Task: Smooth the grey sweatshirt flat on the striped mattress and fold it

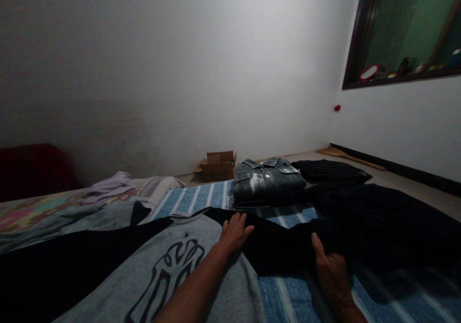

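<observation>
A grey sweatshirt (201, 251) with black sleeves and a dark looping print lies spread out, front up, on a blue striped bed cover (283, 294). My left hand (236, 232) rests on its shoulder seam at the right, fingers stretched out flat on the cloth. Farther right, my right hand (331, 268) grips the end of the black sleeve (281, 246); the thumb is on top and the fingers are mostly hidden. The other sleeve (79, 251) stretches away to the left.
Behind the sweatshirt sits a folded grey denim jacket (268, 181). Folded black clothing (331, 170) and a dark garment (392, 222) lie to the right. A lilac cloth (110, 188) and grey clothing (97, 217) are at left. A cardboard box (218, 167) stands near the wall.
</observation>
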